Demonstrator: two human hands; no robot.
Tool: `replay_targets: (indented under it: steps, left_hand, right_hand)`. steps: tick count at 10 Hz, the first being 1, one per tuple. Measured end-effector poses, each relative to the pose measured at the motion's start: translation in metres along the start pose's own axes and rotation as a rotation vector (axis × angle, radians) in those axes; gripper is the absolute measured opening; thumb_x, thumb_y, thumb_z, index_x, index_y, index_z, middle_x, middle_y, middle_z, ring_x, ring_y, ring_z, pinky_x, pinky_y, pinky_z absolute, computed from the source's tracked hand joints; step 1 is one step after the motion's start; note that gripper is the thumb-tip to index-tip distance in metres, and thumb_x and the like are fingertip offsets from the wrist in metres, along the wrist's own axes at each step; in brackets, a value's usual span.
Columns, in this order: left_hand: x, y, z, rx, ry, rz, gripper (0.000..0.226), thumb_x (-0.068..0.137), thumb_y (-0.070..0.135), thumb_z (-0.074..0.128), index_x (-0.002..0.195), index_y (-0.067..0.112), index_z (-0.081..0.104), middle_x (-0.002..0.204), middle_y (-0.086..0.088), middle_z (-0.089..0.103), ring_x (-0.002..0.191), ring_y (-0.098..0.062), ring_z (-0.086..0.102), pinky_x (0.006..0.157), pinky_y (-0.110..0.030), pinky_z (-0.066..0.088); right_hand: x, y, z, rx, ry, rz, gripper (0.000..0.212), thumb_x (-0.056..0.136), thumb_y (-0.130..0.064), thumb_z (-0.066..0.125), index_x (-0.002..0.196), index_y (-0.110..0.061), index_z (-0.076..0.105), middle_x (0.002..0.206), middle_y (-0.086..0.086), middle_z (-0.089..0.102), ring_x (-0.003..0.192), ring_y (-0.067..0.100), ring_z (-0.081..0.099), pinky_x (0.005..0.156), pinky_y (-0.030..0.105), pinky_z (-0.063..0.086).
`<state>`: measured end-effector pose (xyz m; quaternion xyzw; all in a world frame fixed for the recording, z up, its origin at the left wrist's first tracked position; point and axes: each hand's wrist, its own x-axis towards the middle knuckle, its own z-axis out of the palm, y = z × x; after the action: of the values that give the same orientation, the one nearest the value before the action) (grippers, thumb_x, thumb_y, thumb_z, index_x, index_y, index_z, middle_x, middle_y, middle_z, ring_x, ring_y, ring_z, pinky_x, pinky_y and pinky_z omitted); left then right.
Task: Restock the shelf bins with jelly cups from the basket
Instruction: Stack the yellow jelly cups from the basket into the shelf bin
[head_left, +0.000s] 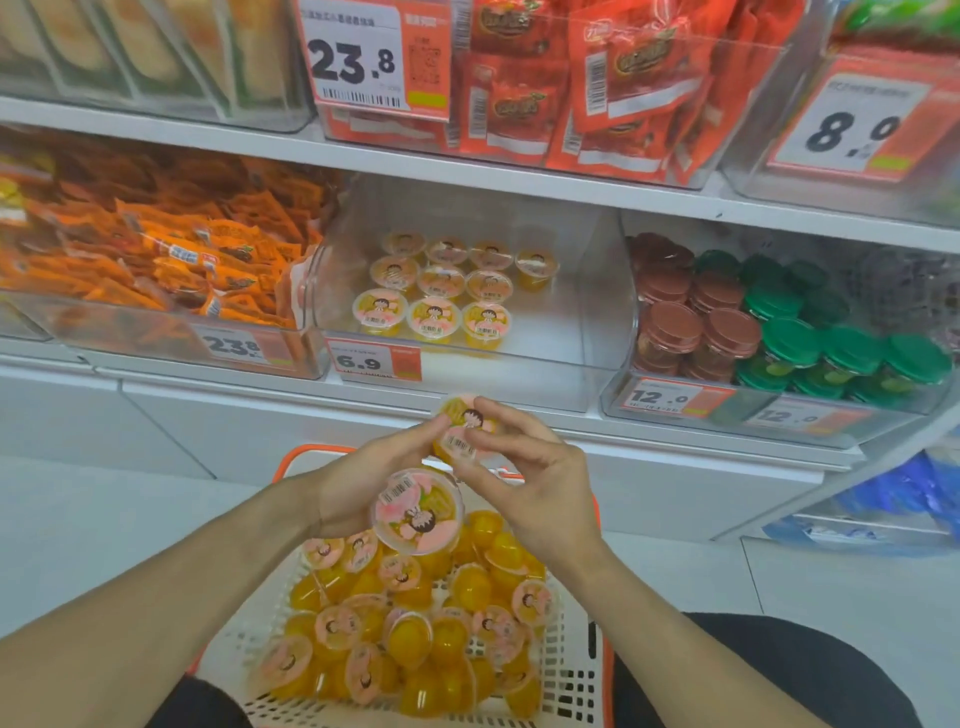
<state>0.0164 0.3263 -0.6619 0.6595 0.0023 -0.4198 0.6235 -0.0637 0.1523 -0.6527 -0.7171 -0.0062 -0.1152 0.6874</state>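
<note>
Right hand (540, 483): thumb and forefinger pinch the far jelly cup (464, 428) at its right edge, remaining fingers loosely curled behind it. Left hand (358, 486): fingertips touch the same cup from its left side, so the cup sits held between both hands, lid facing the camera, barcode sticker visible. A second jelly cup (418, 512) lies against the left palm, tilted, lid up; the exact hold of the lower left fingers on it cannot be told (they are hidden behind the cup).

Both cups are above the basket (558, 649), a white mesh basket with orange rim, filled with loose jelly cups (415, 634) lying at mixed angles, yellow contents and pink lids.

Ahead, on the lower shelf, the clear shelf bin (597, 332) holds ten upright cups in three rows toward its left side; its right portion is bare. Price tag (374, 358) on its front reads 6.9.

Adjacent bins: orange snack packets (171, 260) to the left; brown and green lidded tubs (769, 322) to the right. Upper shelf carries red packets (587, 88).
</note>
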Motion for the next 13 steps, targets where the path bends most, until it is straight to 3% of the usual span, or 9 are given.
replay_targets:
  steps: [1,2,3,4,6,8,10,11,13]
  left_hand:
    - [-0.023,0.003,0.008,-0.060,0.101,0.092,0.056,0.080,0.057,0.068,0.125,0.023,0.068,0.121,0.000,0.071,0.103,-0.011,0.070,0.086,-0.028,0.053]
    - [-0.028,0.018,0.015,-0.058,-0.060,0.082,0.048,0.090,0.048,0.060,0.129,0.018,0.063,0.116,-0.005,0.073,0.108,-0.020,0.069,0.092,-0.033,0.052]
    - [-0.031,0.024,0.013,-0.047,-0.065,0.168,0.049,0.091,0.045,0.050,0.130,0.017,0.060,0.117,-0.005,0.072,0.111,-0.021,0.068,0.095,-0.033,0.051]
    - [-0.030,0.024,0.015,-0.040,-0.085,0.200,0.050,0.093,0.045,0.050,0.134,0.017,0.057,0.123,-0.007,0.070,0.116,-0.022,0.065,0.100,-0.038,0.050]
    - [-0.028,0.025,0.018,0.029,-0.066,0.254,0.047,0.090,0.046,0.055,0.132,0.025,0.056,0.123,0.004,0.070,0.117,-0.012,0.064,0.098,-0.030,0.049]
    - [-0.023,0.035,0.014,-0.165,-0.083,0.210,0.055,0.089,0.041,0.065,0.138,0.019,0.052,0.132,-0.010,0.064,0.119,-0.027,0.063,0.103,-0.044,0.048]
    - [-0.023,0.045,0.006,-0.342,-0.038,0.153,0.054,0.082,0.043,0.054,0.122,0.008,0.066,0.091,-0.012,0.064,0.078,-0.023,0.065,0.068,-0.033,0.053]
    - [-0.021,0.044,0.000,-0.414,-0.015,0.171,0.043,0.080,0.040,0.052,0.106,0.010,0.070,0.080,-0.007,0.064,0.070,-0.020,0.063,0.066,-0.033,0.045]
    - [-0.017,0.042,-0.014,-0.451,0.040,0.213,0.035,0.080,0.036,0.051,0.091,0.010,0.073,0.080,-0.009,0.068,0.067,-0.023,0.064,0.064,-0.033,0.044]
  right_hand:
    - [0.001,-0.004,-0.003,-0.050,-0.106,-0.054,0.041,0.076,0.005,0.078,0.111,-0.017,0.075,0.138,-0.005,0.059,0.130,0.013,0.054,0.105,0.033,0.048]
    - [0.005,-0.012,-0.006,0.005,-0.046,-0.012,0.044,0.081,0.000,0.074,0.121,-0.016,0.066,0.131,0.004,0.059,0.120,0.016,0.060,0.096,0.032,0.053]
    - [0.007,-0.020,-0.007,-0.011,0.027,0.234,0.042,0.081,-0.031,0.080,0.117,-0.019,0.062,0.098,0.009,0.070,0.090,0.021,0.068,0.078,0.033,0.056]
    - [0.007,-0.022,-0.002,-0.010,-0.036,0.358,0.038,0.083,-0.032,0.074,0.114,-0.015,0.060,0.085,0.010,0.075,0.082,0.021,0.072,0.071,0.025,0.054]
    - [0.006,-0.025,0.007,-0.112,0.018,0.278,0.025,0.087,-0.024,0.074,0.110,-0.016,0.067,0.078,0.003,0.075,0.076,0.015,0.072,0.073,0.033,0.057]
    - [0.020,-0.035,0.014,0.148,0.086,0.337,0.021,0.094,-0.008,0.064,0.113,-0.008,0.072,0.089,0.011,0.076,0.077,0.019,0.067,0.071,0.025,0.055]
    - [0.096,-0.056,-0.004,0.304,0.258,0.305,0.012,0.096,-0.004,0.061,0.101,0.001,0.070,0.072,0.006,0.063,0.065,0.016,0.059,0.066,0.022,0.054]
    - [0.153,-0.050,-0.019,0.276,0.435,0.391,0.006,0.094,0.004,0.059,0.095,0.002,0.064,0.071,0.009,0.063,0.061,0.015,0.061,0.056,0.020,0.055]
    - [0.227,0.014,-0.049,0.144,0.535,0.719,0.037,0.085,-0.007,0.075,0.120,-0.007,0.062,0.090,0.008,0.063,0.062,0.012,0.057,0.039,0.017,0.047]
